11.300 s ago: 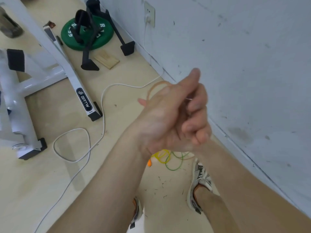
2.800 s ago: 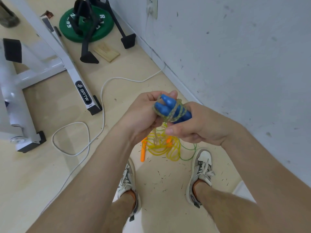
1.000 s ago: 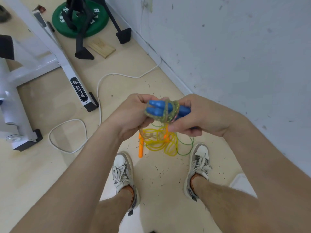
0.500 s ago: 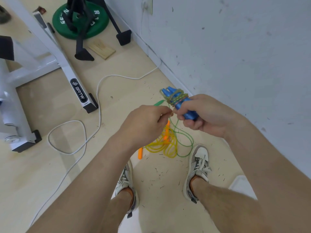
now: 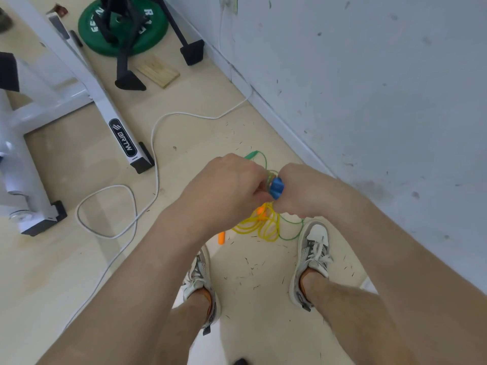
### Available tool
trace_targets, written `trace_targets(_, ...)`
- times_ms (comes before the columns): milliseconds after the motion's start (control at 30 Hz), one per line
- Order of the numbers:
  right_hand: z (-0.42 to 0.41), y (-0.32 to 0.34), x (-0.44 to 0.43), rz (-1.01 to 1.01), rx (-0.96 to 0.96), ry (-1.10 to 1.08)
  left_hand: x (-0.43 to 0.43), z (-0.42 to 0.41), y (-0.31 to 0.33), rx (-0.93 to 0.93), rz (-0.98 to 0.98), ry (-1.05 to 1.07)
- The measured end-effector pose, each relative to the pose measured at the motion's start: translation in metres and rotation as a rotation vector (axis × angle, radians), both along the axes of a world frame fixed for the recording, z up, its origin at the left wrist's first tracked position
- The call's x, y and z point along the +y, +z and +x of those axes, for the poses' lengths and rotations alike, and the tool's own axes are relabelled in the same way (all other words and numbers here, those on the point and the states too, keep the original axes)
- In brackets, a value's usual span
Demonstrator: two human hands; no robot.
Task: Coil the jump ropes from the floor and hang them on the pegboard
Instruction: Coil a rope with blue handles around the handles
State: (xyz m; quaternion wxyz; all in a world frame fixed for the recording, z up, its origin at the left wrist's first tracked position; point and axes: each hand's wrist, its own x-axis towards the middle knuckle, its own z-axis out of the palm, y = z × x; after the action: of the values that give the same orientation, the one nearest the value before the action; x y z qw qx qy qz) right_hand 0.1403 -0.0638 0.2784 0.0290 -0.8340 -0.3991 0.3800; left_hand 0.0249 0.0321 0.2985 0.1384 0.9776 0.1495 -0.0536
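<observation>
Blue handles [image 5: 276, 187] between left grip [image 5: 226, 188], right grip [image 5: 308, 192] (cord-wrapped)

Blue rope handles [image 5: 276, 187], yellow rope [image 5: 251, 225], green weight plate [image 5: 150, 35], white cable [image 5: 155, 156]

— Left hand [image 5: 224, 188]?
— Held out in front, knuckles up, fingers curled, tips pinching the cord [image 5: 269, 177].
— Right hand [image 5: 308, 192]?
— Level with the left, back upward, fist closed round the handles [image 5: 276, 187].
— Spacing?
— Hands almost touching, knuckles facing each other. Both forearms are bare, reach forward and converge. Wrists are about straight.
</observation>
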Motion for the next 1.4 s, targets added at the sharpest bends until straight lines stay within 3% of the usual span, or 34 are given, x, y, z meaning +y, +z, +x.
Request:
trace_targets(133,-0.01,0.003,0.003,-0.027,-0.062,0.2,0.01,-0.005,-0.005,-0.079,-0.207,-0.015)
trace_targets(267,-0.01,0.004,0.005,-0.046,-0.027,0.244,0.012,-0.011,-0.006,-0.193,-0.314,0.029)
trace_targets(400,-0.014,0.001,0.005,-0.088,0.074,0.335,0.012,-0.01,-0.004,-0.143,-0.388,0.111)
trace_targets(600,-0.015,0.017,0.002,-0.003,0.08,0.384,0.027,-0.014,-0.004,-0.069,-0.744,0.273)
trace_targets(867,-0.009,0.019,0.0,0.223,0.096,0.33,0.03,-0.015,-0.001,0.048,-1.06,0.272)
trace_targets(1033,0.0,0.024,-0.005,0.387,0.31,0.073,0.028,-0.013,-0.013,-0.089,-1.287,0.57)
trace_targets(1100,0.004,0.025,-0.005,0.463,0.418,-0.113,0.025,-0.011,-0.022,-0.166,-1.245,0.68)
trace_targets(1200,0.004,0.02,-0.002,0.528,0.545,-0.379,0.013,-0.002,-0.023,-0.274,-1.074,0.643)
trace_targets(1300,0.007,0.013,0.003,0.532,0.652,-0.613,0.001,0.005,-0.026,-0.312,-0.646,0.469)
trace_targets(1400,0.01,0.008,0.003,0.53,0.614,-0.749,-0.004,0.003,-0.028,-0.288,-0.325,0.25)
